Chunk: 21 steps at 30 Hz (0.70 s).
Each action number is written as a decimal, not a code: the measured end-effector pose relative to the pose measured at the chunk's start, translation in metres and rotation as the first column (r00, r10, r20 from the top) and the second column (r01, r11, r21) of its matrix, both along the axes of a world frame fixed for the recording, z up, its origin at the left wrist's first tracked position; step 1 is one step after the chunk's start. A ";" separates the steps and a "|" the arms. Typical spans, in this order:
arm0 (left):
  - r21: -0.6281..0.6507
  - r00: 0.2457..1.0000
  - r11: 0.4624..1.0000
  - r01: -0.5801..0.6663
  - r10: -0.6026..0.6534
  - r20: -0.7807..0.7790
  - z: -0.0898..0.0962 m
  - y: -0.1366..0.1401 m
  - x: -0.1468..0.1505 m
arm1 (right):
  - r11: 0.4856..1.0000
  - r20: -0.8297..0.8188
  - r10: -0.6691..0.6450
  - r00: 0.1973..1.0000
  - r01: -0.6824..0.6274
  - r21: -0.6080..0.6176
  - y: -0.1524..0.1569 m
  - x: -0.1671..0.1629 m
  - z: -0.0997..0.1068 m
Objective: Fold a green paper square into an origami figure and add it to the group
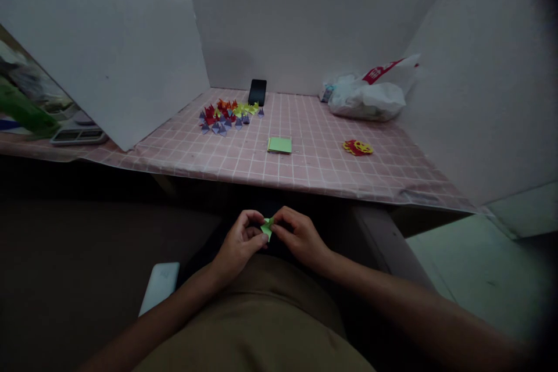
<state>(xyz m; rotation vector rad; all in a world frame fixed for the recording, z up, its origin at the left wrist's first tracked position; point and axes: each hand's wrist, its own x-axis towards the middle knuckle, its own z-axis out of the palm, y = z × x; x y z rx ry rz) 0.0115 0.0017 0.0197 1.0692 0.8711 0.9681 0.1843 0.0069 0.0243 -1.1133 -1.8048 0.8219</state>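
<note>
Between my two hands, above my lap and in front of the table edge, is a small piece of folded green paper [266, 231]. My left hand [242, 240] pinches it from the left with thumb and fingers. From the right, my right hand [300, 237] grips its upper corner between thumb and fingertips. Part of the paper is hidden behind the fingers. On the table ahead lies a stack of green paper squares [279, 145]. Farther back on the left stand several small folded paper figures [224, 115] in red, orange, yellow and purple.
A pink checked tablecloth [314, 168] covers the table, with pale panels around it. A dark phone [257, 92] leans at the back. Right of it sit a white plastic bag [368, 99] and red and yellow pieces [357, 147]. A white device [160, 286] lies beside my left forearm.
</note>
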 end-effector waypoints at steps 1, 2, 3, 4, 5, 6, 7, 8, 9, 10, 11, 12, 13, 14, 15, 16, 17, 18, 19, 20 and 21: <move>0.012 1.000 1.000 -0.017 0.018 -0.019 -0.001 0.001 0.000 | 1.000 0.013 0.005 1.000 -0.006 0.016 0.000 0.000 0.000; 0.022 0.999 0.999 -0.035 0.035 -0.034 -0.001 0.001 0.000 | 0.999 0.023 0.011 1.000 -0.011 0.030 0.000 0.000 -0.001; 0.028 0.998 0.998 -0.051 0.052 -0.044 -0.002 0.002 0.000 | 0.999 0.029 0.017 0.999 -0.018 0.039 0.000 0.000 -0.001; 0.033 0.997 0.997 -0.064 0.066 -0.050 -0.002 0.002 0.000 | 0.999 0.032 0.025 0.999 -0.026 0.043 -0.001 0.000 -0.002; 0.035 0.996 0.997 -0.074 0.076 -0.054 -0.003 0.003 0.000 | 0.999 0.031 0.030 0.999 -0.031 0.042 -0.001 -0.001 -0.002; 0.034 0.995 0.996 -0.080 0.081 -0.058 -0.003 0.003 0.001 | 0.999 0.025 0.031 0.999 -0.032 0.035 -0.001 -0.001 -0.003; 0.030 0.995 0.996 -0.082 0.084 -0.061 -0.003 0.003 0.001 | 0.999 0.012 0.028 1.000 -0.029 0.023 -0.001 -0.001 -0.004; 0.025 0.994 0.996 -0.084 0.085 -0.064 -0.002 0.003 0.001 | 1.000 -0.006 0.021 1.000 -0.021 0.008 -0.002 -0.002 -0.004; 0.020 0.994 0.996 -0.089 0.090 -0.066 -0.002 0.003 0.001 | 1.000 -0.026 0.013 1.000 -0.013 -0.006 -0.002 -0.002 -0.005; 0.015 0.993 0.995 -0.097 0.097 -0.065 -0.001 0.003 0.001 | 1.000 -0.045 0.005 0.999 -0.006 -0.018 -0.002 -0.002 -0.005; 0.013 0.993 0.994 -0.105 0.105 -0.062 -0.001 0.003 0.002 | 1.000 -0.057 0.001 0.998 -0.002 -0.022 -0.003 -0.002 -0.005; 0.011 0.992 0.994 -0.110 0.110 -0.058 0.000 0.003 0.002 | 1.000 -0.063 0.002 0.998 -0.003 -0.018 -0.003 -0.003 -0.005; 0.012 0.992 0.994 -0.112 0.113 -0.054 0.000 0.003 0.002 | 1.000 -0.062 0.004 0.998 -0.004 -0.003 -0.003 -0.003 -0.005; 0.013 0.992 0.994 -0.112 0.113 -0.051 0.000 0.002 0.002 | 1.000 -0.056 0.007 0.998 -0.006 0.018 -0.003 -0.002 -0.006; 0.014 0.992 0.994 -0.112 0.112 -0.049 -0.001 0.002 0.002 | 0.999 -0.047 0.011 0.999 -0.009 0.041 -0.003 -0.002 -0.006; 0.015 0.993 0.994 -0.111 0.111 -0.049 -0.001 0.002 0.002 | 0.998 -0.036 0.015 0.999 -0.012 0.060 -0.003 -0.002 -0.006; 0.017 0.992 0.994 -0.111 0.112 -0.050 -0.002 0.002 0.002 | 0.997 -0.026 0.017 1.000 -0.016 0.071 -0.003 -0.002 -0.006; 0.020 0.992 0.994 -0.111 0.112 -0.051 -0.002 0.002 0.002 | 0.997 -0.018 0.019 1.000 -0.017 0.072 -0.003 -0.002 -0.006; 0.022 0.992 0.994 -0.110 0.111 -0.053 -0.003 0.002 0.002 | 0.998 -0.013 0.020 1.000 -0.019 0.065 -0.003 -0.002 -0.007; 0.024 0.992 0.994 -0.110 0.111 -0.055 -0.003 0.002 0.002 | 0.998 -0.010 0.021 1.000 -0.021 0.055 -0.003 -0.002 -0.007; 0.025 0.992 0.994 -0.111 0.112 -0.053 -0.004 0.002 0.002 | 0.999 -0.010 0.023 1.000 -0.022 0.045 -0.003 -0.002 -0.007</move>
